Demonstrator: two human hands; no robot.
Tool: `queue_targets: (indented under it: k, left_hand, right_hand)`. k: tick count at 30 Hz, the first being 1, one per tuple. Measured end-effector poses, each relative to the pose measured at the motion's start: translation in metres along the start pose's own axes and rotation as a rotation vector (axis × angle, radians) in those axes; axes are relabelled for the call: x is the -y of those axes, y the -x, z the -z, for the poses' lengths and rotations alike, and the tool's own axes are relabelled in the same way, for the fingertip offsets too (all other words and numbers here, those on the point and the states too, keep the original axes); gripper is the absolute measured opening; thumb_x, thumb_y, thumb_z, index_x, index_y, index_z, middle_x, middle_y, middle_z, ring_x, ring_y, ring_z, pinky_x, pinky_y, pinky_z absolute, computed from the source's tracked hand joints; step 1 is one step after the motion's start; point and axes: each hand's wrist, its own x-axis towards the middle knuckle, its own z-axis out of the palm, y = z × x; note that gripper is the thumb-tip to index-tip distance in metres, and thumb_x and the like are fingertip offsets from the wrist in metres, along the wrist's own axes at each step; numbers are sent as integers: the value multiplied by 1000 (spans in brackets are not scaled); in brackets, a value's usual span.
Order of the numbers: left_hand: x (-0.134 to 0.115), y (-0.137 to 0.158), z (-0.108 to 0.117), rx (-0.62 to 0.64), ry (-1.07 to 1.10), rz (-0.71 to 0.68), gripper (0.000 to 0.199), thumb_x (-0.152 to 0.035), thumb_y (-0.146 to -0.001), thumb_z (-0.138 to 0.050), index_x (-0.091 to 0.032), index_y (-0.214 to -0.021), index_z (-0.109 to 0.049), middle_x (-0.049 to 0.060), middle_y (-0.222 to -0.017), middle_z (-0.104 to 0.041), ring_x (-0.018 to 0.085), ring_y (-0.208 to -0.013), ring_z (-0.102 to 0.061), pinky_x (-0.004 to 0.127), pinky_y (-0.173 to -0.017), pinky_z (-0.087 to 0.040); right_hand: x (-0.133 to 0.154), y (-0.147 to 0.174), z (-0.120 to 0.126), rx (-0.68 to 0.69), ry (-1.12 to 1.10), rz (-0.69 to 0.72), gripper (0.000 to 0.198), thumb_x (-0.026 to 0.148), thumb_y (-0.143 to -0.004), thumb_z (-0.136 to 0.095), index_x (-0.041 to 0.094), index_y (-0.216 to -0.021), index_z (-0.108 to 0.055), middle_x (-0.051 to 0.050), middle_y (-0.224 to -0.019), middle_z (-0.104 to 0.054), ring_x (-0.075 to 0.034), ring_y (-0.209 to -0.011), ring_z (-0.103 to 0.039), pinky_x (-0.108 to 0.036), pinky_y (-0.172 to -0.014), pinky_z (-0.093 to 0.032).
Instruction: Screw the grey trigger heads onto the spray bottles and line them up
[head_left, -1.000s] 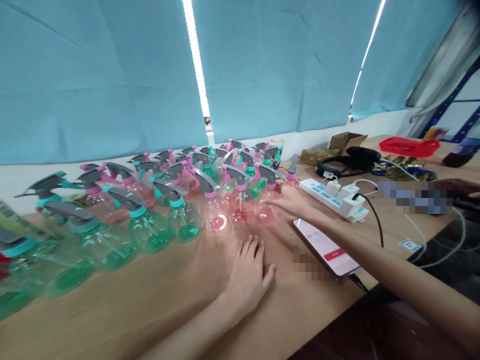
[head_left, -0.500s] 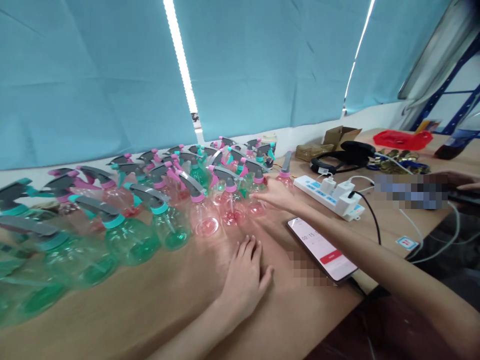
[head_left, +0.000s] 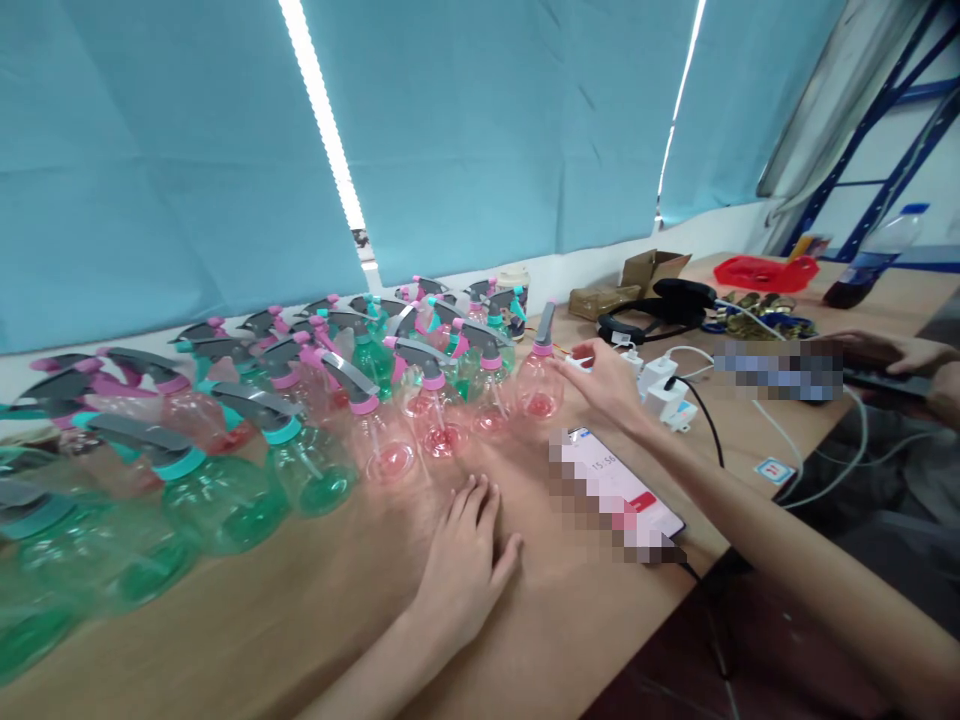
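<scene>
My left hand [head_left: 463, 555] lies flat on the brown tabletop, its fingers stretched forward and nothing in it. My right hand [head_left: 606, 378] is just right of a clear pink spray bottle [head_left: 540, 385] with a grey and pink trigger head. Its fingers are apart and hold nothing; whether a fingertip touches the bottle I cannot tell. Left of it, in the front row, stand another pink spray bottle [head_left: 439, 425] and a green spray bottle [head_left: 311, 465] with a turquoise collar. Several more pink and green spray bottles crowd behind and to the left.
A phone [head_left: 611, 480] showing a timer lies below my right forearm. Behind that hand, a white power strip [head_left: 679, 412] holds plugs and cables. Farther right are black headphones [head_left: 660, 312], a red tray [head_left: 765, 272], a drink bottle [head_left: 877, 255] and another person's hands [head_left: 900, 355].
My right hand has moved right, from in front of the pink bottles to the right side of the end one. The view has turned slightly right; my left hand stays flat.
</scene>
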Motion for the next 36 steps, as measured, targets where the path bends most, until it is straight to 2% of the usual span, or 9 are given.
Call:
queue_targets:
  k: [5, 11, 17, 21, 23, 26, 28, 32, 36]
  left_hand:
    - [1, 0, 1, 12, -2, 0, 52, -38, -95, -45, -6, -135, -46, 20, -140, -48, 34, -133, -42, 53, -107, -36]
    - [3, 0, 1, 15, -19, 3, 51, -39, -95, -44, -8, -135, -47, 19, -140, -49, 33, -132, -42, 52, -108, -35]
    - [5, -1, 2, -14, 94, 10, 45, -37, -95, -46, -14, -133, -47, 16, -139, -50, 32, -132, -43, 53, -108, -35]
    - [4, 2, 9, -59, 283, 56, 39, -33, -94, -48, -18, -130, -47, 13, -135, -51, 29, -129, -46, 50, -105, -38]
    - [2, 6, 13, -98, 370, 89, 46, -34, -91, -53, -21, -133, -42, 12, -137, -48, 29, -131, -43, 50, -106, -37]
    - [0, 16, 18, -158, 490, 126, 70, -38, -83, -65, -24, -141, -28, 12, -144, -40, 30, -135, -38, 52, -108, -35]
    - [0, 26, 22, -187, 572, 140, 83, -40, -80, -69, -24, -145, -20, 13, -148, -35, 31, -136, -35, 53, -108, -35]
    - [6, 46, 32, -221, 679, 191, 87, -39, -77, -72, -24, -145, -19, 14, -147, -38, 32, -134, -41, 51, -106, -39]
    - [20, 63, 41, -261, 615, 269, 81, -37, -74, -74, -26, -140, -29, 11, -134, -54, 32, -120, -55, 51, -95, -49]
  right_hand:
    - [7, -9, -30, 28, 58, -28, 65, 69, -69, -63, 13, -102, -61, -19, -106, -68, -35, -103, -62, -42, -84, -46]
    - [7, -12, -40, 42, 63, -29, 57, 56, -73, -67, 12, -107, -60, -20, -104, -69, -36, -99, -64, -43, -80, -48]
    - [-10, -8, -7, 24, -3, 34, 46, 47, -73, -70, 14, -104, -62, -14, -100, -71, -29, -91, -66, -38, -78, -48]
    - [2, 13, 30, 45, -199, 141, 48, 52, -72, -71, 15, -101, -64, -11, -97, -71, -26, -89, -66, -38, -78, -50]
    - [20, 28, 47, 186, -315, 182, 47, 52, -71, -72, 17, -102, -64, -9, -99, -70, -26, -90, -66, -39, -80, -50]
    - [51, 54, 58, 553, -524, 239, 40, 43, -74, -73, 21, -106, -65, -6, -110, -69, -23, -101, -64, -38, -90, -48]
    - [69, 70, 54, 784, -633, 279, 36, 37, -76, -72, 22, -108, -66, -4, -110, -69, -22, -104, -63, -37, -93, -48]
    - [93, 93, 30, 983, -775, 423, 40, 33, -75, -74, 23, -113, -64, -2, -115, -67, -21, -108, -60, -37, -95, -47]
    - [111, 102, 8, 1058, -669, 509, 52, 39, -73, -75, 24, -120, -60, -3, -117, -66, -23, -109, -61, -41, -95, -46]
